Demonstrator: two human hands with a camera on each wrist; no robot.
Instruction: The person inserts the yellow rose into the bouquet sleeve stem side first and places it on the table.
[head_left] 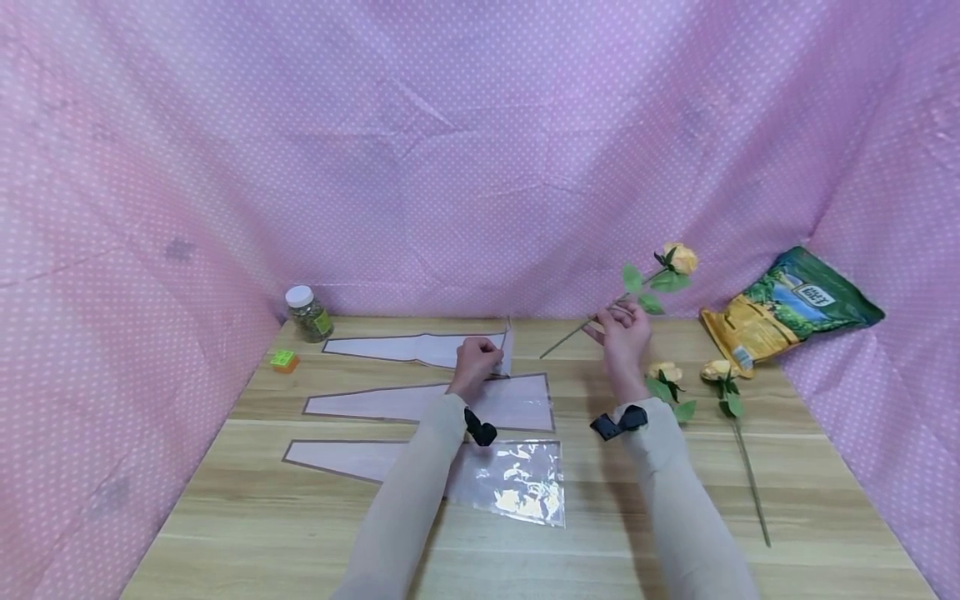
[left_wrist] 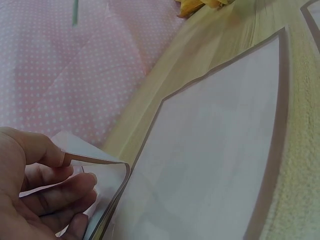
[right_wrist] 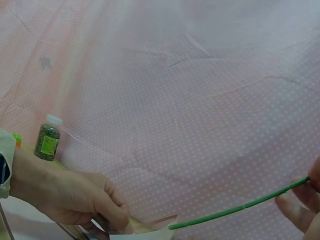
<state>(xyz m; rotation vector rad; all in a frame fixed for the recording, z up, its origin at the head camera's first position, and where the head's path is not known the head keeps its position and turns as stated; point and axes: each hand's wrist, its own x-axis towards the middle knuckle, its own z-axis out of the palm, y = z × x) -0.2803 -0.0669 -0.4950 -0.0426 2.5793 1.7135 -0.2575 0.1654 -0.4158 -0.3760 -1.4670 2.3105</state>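
The left hand's (head_left: 478,364) thumb and fingertips pinch the brown-edged wide end of the farthest flower sleeve (head_left: 427,347), lifted probably to part its mouth; the right hand's (head_left: 627,335) fingers pinch a yellow rose (head_left: 680,259) by its stem, tip near that sleeve, likely for steering. Another sleeve (head_left: 517,405) lies alongside.

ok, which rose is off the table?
The rose held up in the right hand; the two others lie on the table, one partly behind the right forearm, one farther right.
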